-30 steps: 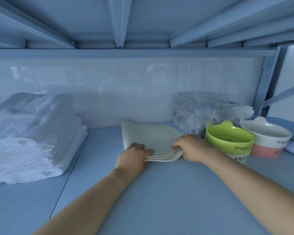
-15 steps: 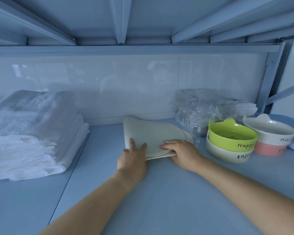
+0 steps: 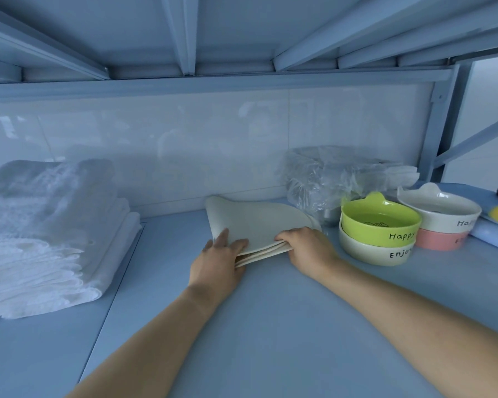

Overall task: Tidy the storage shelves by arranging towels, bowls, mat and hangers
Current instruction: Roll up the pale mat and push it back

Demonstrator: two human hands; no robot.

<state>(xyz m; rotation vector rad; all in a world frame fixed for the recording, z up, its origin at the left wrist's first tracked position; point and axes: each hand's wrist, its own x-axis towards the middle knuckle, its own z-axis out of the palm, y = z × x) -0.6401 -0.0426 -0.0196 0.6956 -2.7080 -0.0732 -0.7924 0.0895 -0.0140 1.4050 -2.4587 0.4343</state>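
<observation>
- Left hand [image 3: 220, 261] lays straight fingers flat on the near-left corner of the folded mat [image 3: 256, 222], at frame centre; right hand [image 3: 305, 245] curls round the mat's near-right edge.
- Blue shelf [image 3: 270, 326] carries everything.
- Stacked white towels [image 3: 41, 239] fill the left edge.
- Crumpled plastic bag [image 3: 328, 179] stands right of centre, at the back.
- Green bowl [image 3: 380, 228] nests in a cream bowl [image 3: 368, 251], just right of the right hand.

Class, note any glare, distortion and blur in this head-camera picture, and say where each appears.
Head view: pale reflections on the glossy back panel; head view: wide-angle distortion splays the overhead beams; head view: the left hand on the mat looks slightly smeared, lettering on the green bowl reads sharp.
</observation>
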